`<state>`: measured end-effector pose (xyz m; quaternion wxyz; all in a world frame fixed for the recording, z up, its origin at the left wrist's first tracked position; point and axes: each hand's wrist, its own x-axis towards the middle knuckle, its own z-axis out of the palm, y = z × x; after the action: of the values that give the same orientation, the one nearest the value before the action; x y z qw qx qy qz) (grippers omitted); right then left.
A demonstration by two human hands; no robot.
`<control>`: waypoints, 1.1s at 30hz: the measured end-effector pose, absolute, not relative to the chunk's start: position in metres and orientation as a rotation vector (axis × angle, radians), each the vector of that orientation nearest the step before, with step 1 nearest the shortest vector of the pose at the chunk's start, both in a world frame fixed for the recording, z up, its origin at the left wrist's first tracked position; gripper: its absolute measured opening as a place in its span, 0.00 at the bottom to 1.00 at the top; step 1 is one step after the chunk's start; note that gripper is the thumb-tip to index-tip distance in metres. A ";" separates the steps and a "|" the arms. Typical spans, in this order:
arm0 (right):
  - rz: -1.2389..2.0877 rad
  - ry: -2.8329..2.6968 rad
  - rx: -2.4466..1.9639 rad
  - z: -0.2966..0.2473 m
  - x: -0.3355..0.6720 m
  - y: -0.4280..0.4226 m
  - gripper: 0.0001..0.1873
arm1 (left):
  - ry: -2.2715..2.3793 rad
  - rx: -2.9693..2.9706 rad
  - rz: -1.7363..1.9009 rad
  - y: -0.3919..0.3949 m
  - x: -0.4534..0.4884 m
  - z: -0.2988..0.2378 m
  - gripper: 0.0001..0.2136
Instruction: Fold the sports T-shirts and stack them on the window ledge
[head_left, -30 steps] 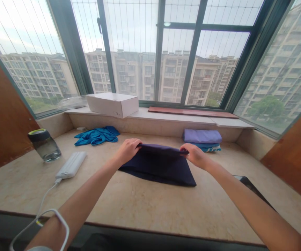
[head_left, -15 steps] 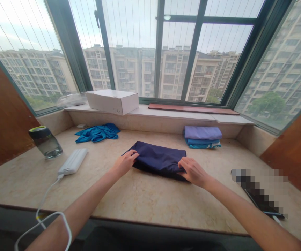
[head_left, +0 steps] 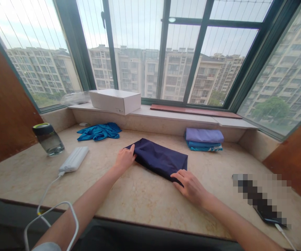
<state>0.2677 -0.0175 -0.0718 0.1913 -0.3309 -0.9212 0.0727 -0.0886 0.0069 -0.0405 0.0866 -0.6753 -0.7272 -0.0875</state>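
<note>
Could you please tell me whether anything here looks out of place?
The blue cloth lies crumpled at the back left, unlike the folded stack at the right, and the white box seems to overhang its ledge. I see no spill.

- A beige, marbled counter [head_left: 145, 209] fills the window bay, its near edge dark.
- Along the far edge runs a low stone step [head_left: 163, 126], topped by a white sill [head_left: 145, 111].
- Behind it rise dark green window frames [head_left: 75, 45] — thin upright lines crossing the panes.
- Brown panels [head_left: 4, 104] flank the left and right edges.
- Outside, apartment blocks [head_left: 129, 66] stand under pale daylight.
</note>
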 end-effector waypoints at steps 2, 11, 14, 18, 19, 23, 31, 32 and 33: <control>0.258 -2.545 -0.957 -0.077 0.269 -0.016 0.18 | -2.114 -2.066 -0.253 0.004 -0.091 -0.042 0.20; 0.408 -2.266 -1.116 -0.094 0.291 -0.005 0.15 | -2.102 -2.198 -0.289 -0.016 -0.088 -0.039 0.11; 0.446 -2.287 -1.127 -0.088 0.294 -0.008 0.10 | -2.081 -2.239 -0.472 -0.012 -0.087 -0.036 0.16; 0.457 -2.372 -1.038 -0.079 0.288 -0.009 0.10 | -2.087 -2.214 -0.831 0.004 -0.087 -0.042 0.21; 0.450 -2.399 -1.012 -0.078 0.286 -0.009 0.11 | -2.100 -2.219 -0.918 0.008 -0.087 -0.045 0.22; 0.299 -2.528 -0.931 -0.078 0.280 -0.007 0.15 | -2.112 -2.358 -1.161 0.011 -0.086 -0.060 0.29; -0.046 -2.489 -0.936 -0.068 0.260 -0.003 0.17 | -1.906 -2.566 -0.694 0.003 -0.074 -0.060 0.34; -0.056 -2.502 -0.931 -0.067 0.255 0.000 0.20 | -1.879 -2.544 -0.632 0.003 -0.072 -0.060 0.34; -0.048 -2.519 -0.928 -0.066 0.250 0.002 0.22 | -1.852 -2.525 -0.592 0.002 -0.070 -0.059 0.34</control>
<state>0.2495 0.0022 -0.0658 0.2263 -0.3368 -0.9138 -0.0175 -0.0705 0.0024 -0.0595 -0.0225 -0.7920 -0.5811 -0.1857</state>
